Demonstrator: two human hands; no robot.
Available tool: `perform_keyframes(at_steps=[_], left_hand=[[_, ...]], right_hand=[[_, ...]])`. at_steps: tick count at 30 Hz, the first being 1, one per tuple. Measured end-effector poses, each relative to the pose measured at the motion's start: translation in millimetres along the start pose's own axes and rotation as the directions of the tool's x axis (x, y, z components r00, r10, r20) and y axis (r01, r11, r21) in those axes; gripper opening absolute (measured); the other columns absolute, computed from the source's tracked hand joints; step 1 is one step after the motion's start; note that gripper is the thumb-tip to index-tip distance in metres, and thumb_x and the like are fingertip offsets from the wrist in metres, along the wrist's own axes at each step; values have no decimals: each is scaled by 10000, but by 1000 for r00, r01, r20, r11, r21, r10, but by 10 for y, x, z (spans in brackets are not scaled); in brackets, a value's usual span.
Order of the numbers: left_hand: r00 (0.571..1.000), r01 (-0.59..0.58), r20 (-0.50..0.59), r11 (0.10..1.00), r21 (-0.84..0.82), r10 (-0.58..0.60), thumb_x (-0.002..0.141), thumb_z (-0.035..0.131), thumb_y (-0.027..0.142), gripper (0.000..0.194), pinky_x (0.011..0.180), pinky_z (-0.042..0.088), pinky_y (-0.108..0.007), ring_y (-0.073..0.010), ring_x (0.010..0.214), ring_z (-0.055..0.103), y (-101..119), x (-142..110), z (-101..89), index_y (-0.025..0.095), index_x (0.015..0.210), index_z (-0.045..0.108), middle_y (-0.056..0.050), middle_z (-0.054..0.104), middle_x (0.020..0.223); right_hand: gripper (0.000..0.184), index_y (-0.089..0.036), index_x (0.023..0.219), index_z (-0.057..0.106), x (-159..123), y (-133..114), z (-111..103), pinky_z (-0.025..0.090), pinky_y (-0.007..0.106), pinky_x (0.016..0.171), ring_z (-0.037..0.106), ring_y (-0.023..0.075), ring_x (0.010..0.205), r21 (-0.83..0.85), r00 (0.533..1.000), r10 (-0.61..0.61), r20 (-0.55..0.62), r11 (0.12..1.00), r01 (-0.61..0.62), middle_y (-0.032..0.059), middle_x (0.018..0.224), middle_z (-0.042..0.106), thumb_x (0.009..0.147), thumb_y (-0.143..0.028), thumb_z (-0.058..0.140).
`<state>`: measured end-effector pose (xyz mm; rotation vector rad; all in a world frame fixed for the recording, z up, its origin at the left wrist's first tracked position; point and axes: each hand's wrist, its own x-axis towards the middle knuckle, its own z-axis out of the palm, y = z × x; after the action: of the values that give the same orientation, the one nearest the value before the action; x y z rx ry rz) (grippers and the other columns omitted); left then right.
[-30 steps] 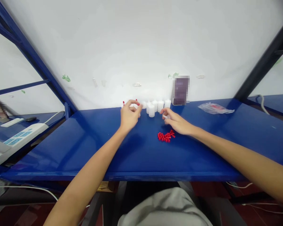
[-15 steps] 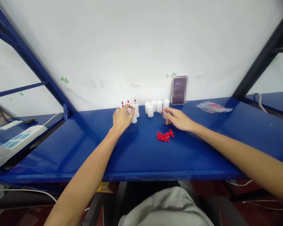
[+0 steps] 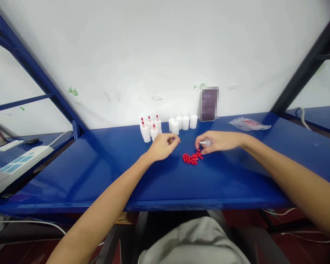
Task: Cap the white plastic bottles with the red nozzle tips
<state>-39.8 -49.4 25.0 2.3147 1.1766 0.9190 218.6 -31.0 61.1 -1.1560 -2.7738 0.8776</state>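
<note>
My right hand (image 3: 216, 142) is closed around a small white bottle with a pointed nozzle (image 3: 205, 142), which lies sideways with its tip to the left. Its fingertips are right beside a pile of small red caps (image 3: 191, 159). My left hand (image 3: 164, 146) is above the table with loosely curled fingers and a gap by the thumb; nothing shows in it. Behind it stand several white bottles with red-capped tips (image 3: 146, 134), partly hidden by the hand. Several white bottles without red caps (image 3: 175, 127) stand between the hands, farther back.
A phone (image 3: 209, 104) leans upright against the wall. To its right lies a clear plastic bag (image 3: 249, 124) with something red in it. A white power strip (image 3: 22, 165) is at the left, beyond the blue frame post (image 3: 76, 128). The blue table (image 3: 165, 187) has a straight front edge.
My left hand has come away from the red-capped bottles and moved right, towards the middle. My right hand has moved nearer and slightly right, to the red caps, with the white bottle in it.
</note>
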Motion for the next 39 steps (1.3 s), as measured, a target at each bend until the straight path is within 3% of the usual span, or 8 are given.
perform_keyframes(at_steps=[8, 16, 19, 22, 25, 29, 32, 39], left_hand=[[999, 36, 19, 999, 6, -36, 898, 489, 379, 340, 573, 387, -249, -112, 546, 502, -55, -6, 116, 150, 724, 671, 7, 570, 574], [998, -53, -7, 992, 116, 55, 905, 498, 350, 401, 547, 345, -261, -96, 497, 444, -59, -4, 100, 150, 576, 610, 17, 526, 506], [989, -132, -61, 990, 47, 134, 895, 551, 336, 213, 530, 361, -225, -80, 470, 440, -13, -31, 112, 163, 884, 674, 57, 521, 515], [959, -257, -120, 966, 22, 258, 896, 594, 312, 276, 555, 408, -200, -66, 496, 463, 27, -39, 129, 178, 1135, 628, 47, 597, 635], [909, -370, -167, 924, 97, 381, 923, 590, 306, 239, 594, 440, -210, -68, 546, 485, 35, -26, 138, 177, 1109, 667, 1, 669, 756], [855, -426, -243, 888, 174, 458, 923, 608, 319, 221, 631, 467, -235, -92, 616, 535, 36, -9, 146, 167, 1061, 693, -27, 693, 792], [821, -454, -295, 872, 183, 489, 922, 612, 293, 184, 657, 484, -242, -105, 690, 582, 48, -6, 152, 159, 1014, 697, -46, 698, 834], [794, -514, -274, 840, 176, 543, 932, 589, 248, 134, 726, 520, -266, -128, 799, 634, 55, -26, 143, 173, 994, 681, -61, 694, 903]], right_hand=[[244, -193, 908, 704, 90, 62, 73, 393, 279, 649, 558, 174, 705, -24, 991, -15, -134, 1000, 11, 18, 805, 681, 817, -383, 580], [276, -160, 863, 716, 269, -119, 294, 393, 282, 666, 556, 161, 721, 214, 849, 46, -527, 973, 81, 31, 807, 676, 818, -411, 612], [283, -146, 849, 712, 294, -183, 339, 349, 268, 573, 475, 120, 590, 445, 857, 104, -505, 882, 156, -7, 638, 586, 793, -419, 664], [256, -139, 807, 684, 308, -213, 372, 263, 253, 488, 362, 80, 482, 670, 900, 114, -422, 708, 224, -56, 514, 456, 764, -389, 721], [218, -136, 801, 664, 314, -231, 390, 203, 246, 454, 273, 45, 423, 803, 934, 84, -347, 541, 249, -84, 476, 410, 760, -333, 747], [198, -135, 814, 648, 301, -242, 386, 173, 238, 429, 234, 21, 388, 852, 951, 25, -310, 451, 266, -89, 498, 418, 793, -314, 730], [224, -151, 877, 631, 280, -245, 387, 155, 234, 414, 224, 29, 390, 835, 955, 2, -297, 485, 259, -90, 526, 408, 830, -363, 686], [218, -165, 797, 561, 229, -288, 445, 316, 258, 538, 419, 107, 571, 377, 846, -146, -513, 847, 375, -30, 642, 479, 898, -353, 516]])
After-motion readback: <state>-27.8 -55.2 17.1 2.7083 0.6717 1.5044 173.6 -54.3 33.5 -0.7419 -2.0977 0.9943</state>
